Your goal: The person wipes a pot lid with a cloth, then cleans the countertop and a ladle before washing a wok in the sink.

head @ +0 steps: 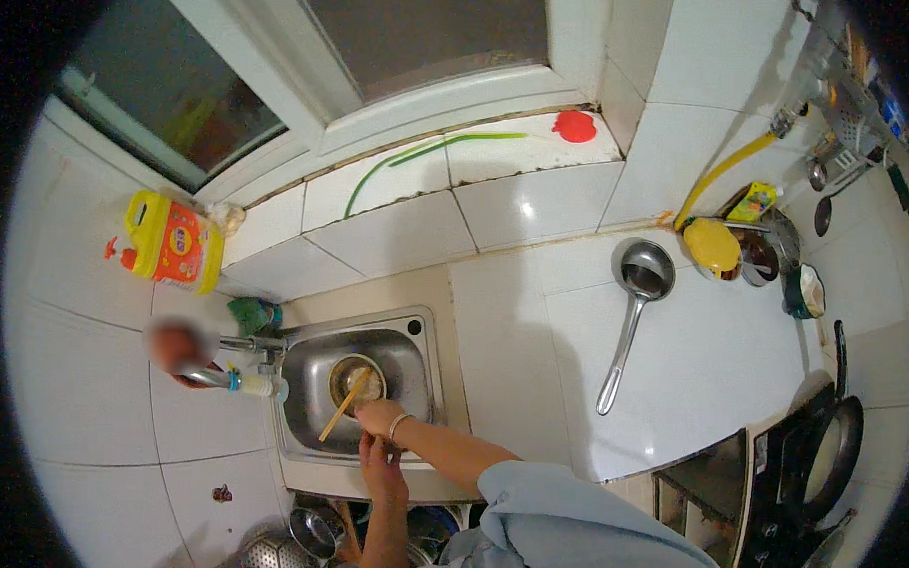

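Note:
A metal bowl (335, 383) sits in the stainless steel sink (414, 373) with pale, cloudy contents. A pair of wooden chopsticks (336, 417) leans across the bowl, the ends pointing over its near left rim. My right hand (378, 418), with a bracelet at the wrist, is at the bowl's near right rim beside the chopsticks; its fingers are partly hidden, so its hold is unclear. Just below it, over the sink's front edge, my left hand (382, 465) has its fingers raised close to the right hand. Whatever may lie between the two hands cannot be made out.
A faucet (256, 384) with a white nozzle reaches over the sink's left side. A yellow detergent jug (178, 244) stands behind it. On the counter (504, 361) to the right lies a steel ladle (634, 313). A frying pan (831, 459) and several pots (314, 531) lie farther out.

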A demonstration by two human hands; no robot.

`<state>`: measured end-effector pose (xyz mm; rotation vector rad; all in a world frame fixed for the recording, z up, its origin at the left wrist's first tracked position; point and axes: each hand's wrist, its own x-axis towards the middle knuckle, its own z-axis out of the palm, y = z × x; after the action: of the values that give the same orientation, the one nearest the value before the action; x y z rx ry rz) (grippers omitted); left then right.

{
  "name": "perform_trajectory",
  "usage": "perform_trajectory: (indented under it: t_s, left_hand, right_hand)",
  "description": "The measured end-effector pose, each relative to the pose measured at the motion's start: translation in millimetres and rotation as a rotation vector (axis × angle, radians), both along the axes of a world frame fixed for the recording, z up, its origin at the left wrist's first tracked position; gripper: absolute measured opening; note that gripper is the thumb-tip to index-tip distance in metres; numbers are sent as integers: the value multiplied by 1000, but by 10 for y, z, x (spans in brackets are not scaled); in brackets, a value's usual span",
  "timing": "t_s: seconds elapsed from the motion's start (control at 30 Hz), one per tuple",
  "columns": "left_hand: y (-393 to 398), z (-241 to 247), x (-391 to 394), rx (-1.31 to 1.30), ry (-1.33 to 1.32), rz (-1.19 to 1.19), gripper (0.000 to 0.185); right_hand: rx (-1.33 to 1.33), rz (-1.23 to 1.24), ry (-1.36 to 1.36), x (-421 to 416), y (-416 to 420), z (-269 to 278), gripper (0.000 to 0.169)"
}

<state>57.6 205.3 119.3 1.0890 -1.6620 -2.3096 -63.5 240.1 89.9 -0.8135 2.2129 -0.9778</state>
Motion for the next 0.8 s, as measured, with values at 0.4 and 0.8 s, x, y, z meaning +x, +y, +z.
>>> perform_trajectory:
  t_s: [0.4,0.8]
  left_hand:
    - [927,110,-525,-73,-68,-269,34]
    - [3860,-671,-1745,1,55,-1050,34]
  right_hand:
    - [-349,-667,107,-388,1222,-92,23]
    - [-777,-1802,253,-1160,4597,-50,5]
